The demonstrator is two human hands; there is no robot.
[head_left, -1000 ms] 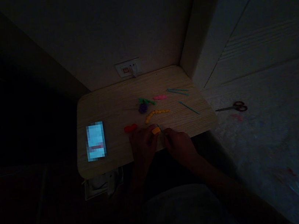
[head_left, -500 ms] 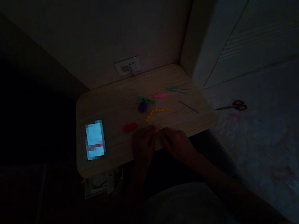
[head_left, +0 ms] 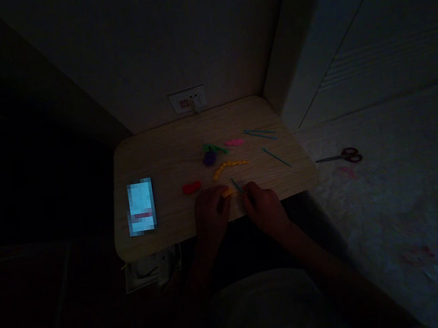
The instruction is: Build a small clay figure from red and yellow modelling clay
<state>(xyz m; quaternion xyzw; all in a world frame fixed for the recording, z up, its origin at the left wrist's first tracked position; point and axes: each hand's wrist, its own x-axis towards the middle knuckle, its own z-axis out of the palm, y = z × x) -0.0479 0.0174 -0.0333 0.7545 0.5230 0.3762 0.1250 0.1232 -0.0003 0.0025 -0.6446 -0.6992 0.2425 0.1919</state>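
My left hand (head_left: 211,208) is closed at the table's front edge, pinching a small orange piece (head_left: 227,192) that looks like modelling clay. Just to its right, my right hand (head_left: 264,205) is closed on a thin greenish stick (head_left: 237,185), its tip pointing up and left beside the orange piece. I cannot tell whether the two touch. Beyond my hands lies a curved row of yellow-orange lumps (head_left: 229,164). A red lump (head_left: 192,188) rests left of it, and a purple lump (head_left: 209,159), a green piece (head_left: 215,148) and a pink piece (head_left: 234,143) sit farther back.
The small wooden table (head_left: 161,156) stands against a wall with a socket (head_left: 188,101). A lit phone (head_left: 141,206) is at its left, thin blue-green sticks (head_left: 277,157) at its right. Scissors (head_left: 350,155) lie off the right edge on a pale surface. The room is dark.
My hands have moved slightly apart. The stick in my right hand and the orange piece in my left now show more clearly. The things on the table stay in place.
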